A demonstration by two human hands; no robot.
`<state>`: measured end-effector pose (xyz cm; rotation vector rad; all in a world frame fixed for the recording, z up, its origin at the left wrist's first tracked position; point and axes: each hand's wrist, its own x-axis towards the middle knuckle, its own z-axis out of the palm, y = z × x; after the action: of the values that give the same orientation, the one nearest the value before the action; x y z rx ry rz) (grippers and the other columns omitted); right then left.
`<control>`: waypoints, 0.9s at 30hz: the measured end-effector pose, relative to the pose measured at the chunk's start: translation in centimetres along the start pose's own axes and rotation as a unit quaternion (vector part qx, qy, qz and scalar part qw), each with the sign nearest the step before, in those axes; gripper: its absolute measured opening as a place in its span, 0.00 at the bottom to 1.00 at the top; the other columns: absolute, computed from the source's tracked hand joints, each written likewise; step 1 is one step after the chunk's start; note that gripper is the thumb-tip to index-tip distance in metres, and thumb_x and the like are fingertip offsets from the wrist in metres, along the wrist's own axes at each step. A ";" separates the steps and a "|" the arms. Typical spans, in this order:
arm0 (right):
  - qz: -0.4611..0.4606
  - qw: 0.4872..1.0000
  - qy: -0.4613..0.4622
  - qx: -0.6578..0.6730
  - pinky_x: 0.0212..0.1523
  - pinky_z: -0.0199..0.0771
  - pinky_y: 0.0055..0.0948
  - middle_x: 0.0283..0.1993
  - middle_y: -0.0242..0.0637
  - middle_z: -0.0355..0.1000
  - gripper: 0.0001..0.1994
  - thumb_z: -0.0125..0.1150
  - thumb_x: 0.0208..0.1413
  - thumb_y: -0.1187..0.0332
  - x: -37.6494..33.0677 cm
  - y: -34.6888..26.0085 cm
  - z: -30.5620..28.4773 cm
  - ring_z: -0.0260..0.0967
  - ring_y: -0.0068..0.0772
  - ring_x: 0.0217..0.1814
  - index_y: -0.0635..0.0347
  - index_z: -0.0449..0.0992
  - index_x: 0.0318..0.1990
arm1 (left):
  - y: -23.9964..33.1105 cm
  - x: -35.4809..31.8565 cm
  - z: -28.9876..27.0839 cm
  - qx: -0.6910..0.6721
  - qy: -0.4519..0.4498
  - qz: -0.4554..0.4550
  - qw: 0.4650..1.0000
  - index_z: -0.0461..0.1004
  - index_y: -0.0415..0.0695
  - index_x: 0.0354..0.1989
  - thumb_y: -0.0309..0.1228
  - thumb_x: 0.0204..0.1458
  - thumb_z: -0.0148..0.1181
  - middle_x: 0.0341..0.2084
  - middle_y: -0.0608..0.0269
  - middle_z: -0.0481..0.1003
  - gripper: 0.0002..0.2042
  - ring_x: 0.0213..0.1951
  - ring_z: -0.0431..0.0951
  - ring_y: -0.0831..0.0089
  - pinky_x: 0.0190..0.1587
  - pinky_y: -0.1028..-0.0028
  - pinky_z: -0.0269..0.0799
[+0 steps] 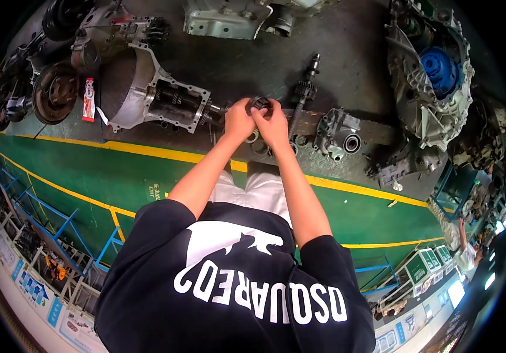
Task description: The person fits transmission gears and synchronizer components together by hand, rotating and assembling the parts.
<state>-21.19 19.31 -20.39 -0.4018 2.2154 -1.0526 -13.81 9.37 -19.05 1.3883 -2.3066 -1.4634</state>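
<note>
Both my hands are at the front of the dark metal workbench (pixel 323 53), closed around a small dark toothed metal gear (pixel 259 102). My left hand (pixel 240 120) grips its left side, and my right hand (pixel 273 124) has its fingers and thumb on the right. The fingers partly hide the gear, so its exact shape is unclear. Just left of my hands lies an opened gearbox housing (pixel 197 94) with shafts and gears inside. To the right, a long gear shaft (pixel 306 90) lies pointing away from me. Metal rings (pixel 301 141) sit near the bench's front edge.
Right of the shaft is a small cast housing (pixel 338 134), then a large bell housing (pixel 432 76) with a blue part. A rusty drum (pixel 55 93) and a red packet (pixel 89 100) lie left. Green floor (pixel 88 170) has yellow lines. Another person (pixel 466 253) is far right.
</note>
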 end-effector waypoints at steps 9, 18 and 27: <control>-0.027 0.995 -0.036 -0.089 0.55 0.77 0.45 0.47 0.54 0.77 0.26 0.73 0.47 0.57 8.6 -0.9 -2.5 0.76 0.56 0.53 0.60 0.78 0.53 | 0.0 6.2 4.3 -0.016 -0.030 -0.064 0.997 0.78 0.36 0.47 0.40 0.52 0.68 0.42 0.40 0.82 0.21 0.50 0.81 0.44 0.50 0.58 0.77; -0.056 0.998 -0.004 -0.018 0.54 0.76 0.36 0.47 0.49 0.79 0.27 0.72 0.53 0.60 7.6 0.3 -4.1 0.78 0.44 0.50 0.65 0.76 0.58 | -1.3 6.8 4.5 -0.337 -0.111 -0.132 0.925 0.74 0.37 0.55 0.27 0.47 0.72 0.47 0.59 0.81 0.25 0.49 0.80 0.71 0.54 0.69 0.75; 0.056 0.985 0.043 0.155 0.49 0.78 0.33 0.46 0.46 0.80 0.26 0.71 0.58 0.59 3.5 3.0 -5.1 0.80 0.33 0.46 0.67 0.73 0.57 | 1.0 6.1 3.7 -0.351 -0.285 -0.116 0.884 0.68 0.38 0.63 0.20 0.44 0.64 0.51 0.59 0.75 0.31 0.47 0.76 0.74 0.47 0.76 0.73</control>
<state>-27.19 22.32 -21.76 -0.0955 2.0723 -1.3473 -19.85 7.64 -22.63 1.1177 -1.5081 -2.7083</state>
